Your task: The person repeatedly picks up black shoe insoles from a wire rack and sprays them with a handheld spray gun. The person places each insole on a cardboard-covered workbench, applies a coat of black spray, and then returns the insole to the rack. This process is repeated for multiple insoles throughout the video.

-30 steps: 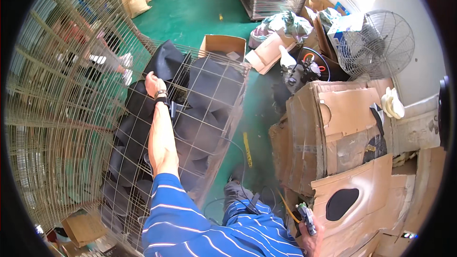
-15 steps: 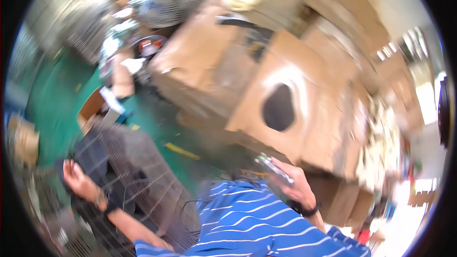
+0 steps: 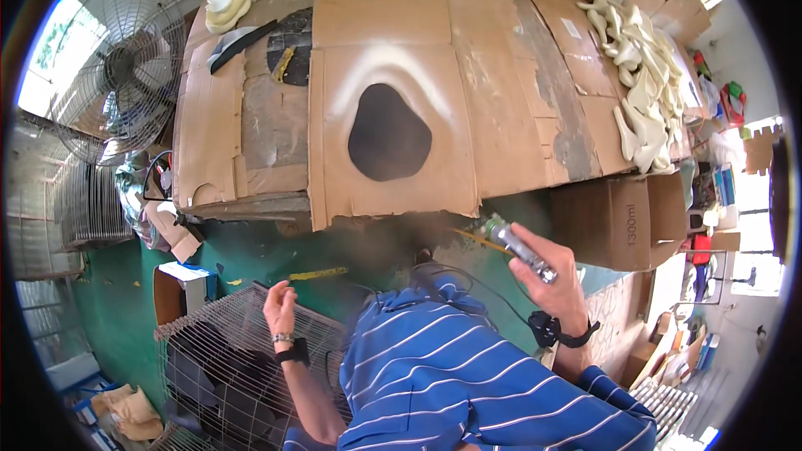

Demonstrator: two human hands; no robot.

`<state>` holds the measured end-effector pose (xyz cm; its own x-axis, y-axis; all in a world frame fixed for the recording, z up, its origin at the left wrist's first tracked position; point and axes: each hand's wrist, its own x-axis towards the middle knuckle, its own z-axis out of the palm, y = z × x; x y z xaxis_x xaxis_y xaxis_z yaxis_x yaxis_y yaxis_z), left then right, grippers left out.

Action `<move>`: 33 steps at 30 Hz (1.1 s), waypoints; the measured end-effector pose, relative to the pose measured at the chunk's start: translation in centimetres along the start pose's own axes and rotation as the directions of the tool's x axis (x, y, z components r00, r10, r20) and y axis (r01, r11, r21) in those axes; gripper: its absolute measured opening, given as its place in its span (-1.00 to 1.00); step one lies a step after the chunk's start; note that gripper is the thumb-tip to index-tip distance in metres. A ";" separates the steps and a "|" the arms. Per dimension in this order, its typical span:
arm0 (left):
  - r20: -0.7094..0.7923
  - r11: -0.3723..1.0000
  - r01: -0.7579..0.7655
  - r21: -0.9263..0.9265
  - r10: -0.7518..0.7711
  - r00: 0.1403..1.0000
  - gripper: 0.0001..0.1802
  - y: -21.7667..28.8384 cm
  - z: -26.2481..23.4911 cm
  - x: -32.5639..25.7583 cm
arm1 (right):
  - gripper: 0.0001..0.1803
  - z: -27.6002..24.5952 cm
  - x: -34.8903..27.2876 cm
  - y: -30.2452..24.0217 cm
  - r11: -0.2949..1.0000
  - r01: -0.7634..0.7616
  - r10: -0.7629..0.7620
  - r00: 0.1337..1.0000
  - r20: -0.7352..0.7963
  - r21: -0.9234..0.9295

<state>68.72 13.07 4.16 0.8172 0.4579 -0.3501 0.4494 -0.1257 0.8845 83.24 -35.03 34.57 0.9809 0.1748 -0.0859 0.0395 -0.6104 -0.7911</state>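
Green workshop floor (image 3: 251,255) runs under us, and at twelve o'clock cardboard sheets (image 3: 393,100) cover a bench, one carrying a dark sprayed oval ringed with a pale haze (image 3: 388,132).

Our right hand (image 3: 555,280) is wrapped fully round a slim silver spray tool (image 3: 520,249), nozzle tilted toward eleven o'clock, its hose trailing back across our striped shirt (image 3: 468,376). Our left hand (image 3: 280,307) hangs half open with fingers loosely curled, holding nothing, just over the top edge of a wire cage (image 3: 242,359) at seven o'clock with dark pieces lying inside.

What could go wrong, as we judge it: the hose could snag on the cage wires, a stray burst could mist the shirt or the floor, and the fan (image 3: 121,67) at ten o'clock could blow spray back at us.

Packages now: a brown carton (image 3: 618,221) at three o'clock with black print on its side, a small open box with a white flap (image 3: 180,284) at nine, stacked brown cartons at one o'clock, and pale moulded shapes (image 3: 643,83) heaped at two.
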 end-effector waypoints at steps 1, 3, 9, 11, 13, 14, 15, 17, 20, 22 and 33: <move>0.022 0.998 0.070 -0.007 -0.070 0.997 -0.67 -0.8 1.1 0.4 | -0.45 -0.1 -0.1 0.6 1.000 0.013 -0.014 0.999 0.038 0.018; 0.068 0.986 0.165 0.011 -0.165 0.984 -0.64 -2.1 2.6 1.1 | -0.41 0.0 0.7 0.4 0.997 0.056 -0.060 0.995 0.080 0.055; 0.083 0.924 0.374 0.078 -0.380 0.921 -0.56 -6.9 4.2 0.6 | -0.37 -0.2 4.3 1.4 0.986 0.145 -0.141 0.988 -0.060 0.078; 0.082 0.898 0.429 0.095 -0.437 0.896 -0.55 -9.2 3.8 -0.2 | -0.41 -0.5 4.9 2.0 0.986 0.151 -0.142 0.981 -0.131 0.067; 0.052 0.854 0.512 0.086 -0.518 0.854 -0.55 -10.1 4.2 -1.6 | -0.43 -1.0 4.8 2.5 0.991 0.116 -0.104 0.981 -0.165 0.069; 0.037 0.839 0.543 0.041 -0.544 0.838 -0.59 -10.5 4.4 -2.1 | -0.45 -1.2 4.4 3.1 0.992 0.105 -0.090 0.976 -0.196 0.067; 0.032 0.820 0.572 0.025 -0.572 0.820 -0.59 -11.7 4.0 -2.9 | -0.46 -1.6 4.0 3.4 0.995 0.072 -0.059 0.982 -0.178 0.067; 0.028 0.778 0.629 -0.005 -0.628 0.778 -0.58 -13.6 3.8 -4.1 | -0.46 -2.4 3.0 4.0 0.998 0.002 0.006 0.990 -0.141 0.060; 0.055 0.692 0.718 -0.068 -0.716 0.696 -0.60 -14.1 4.2 -5.5 | -0.45 -2.9 1.5 4.3 0.998 -0.045 0.047 0.998 -0.044 0.044; 0.071 0.652 0.753 -0.086 -0.750 0.657 -0.61 -13.4 4.7 -5.6 | -0.44 -3.3 1.3 3.6 0.997 -0.068 0.065 0.996 0.062 0.045; -0.003 0.827 0.554 -0.095 -0.556 0.831 -0.65 -8.3 9.1 -1.5 | -0.45 -4.7 4.6 6.2 0.991 -0.057 0.061 0.997 -0.036 0.123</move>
<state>67.01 5.44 -5.46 0.4279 0.4533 -0.7819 0.7899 0.2328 0.5673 88.92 -41.66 32.08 0.9876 0.1093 -0.1127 -0.0399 -0.5196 -0.8535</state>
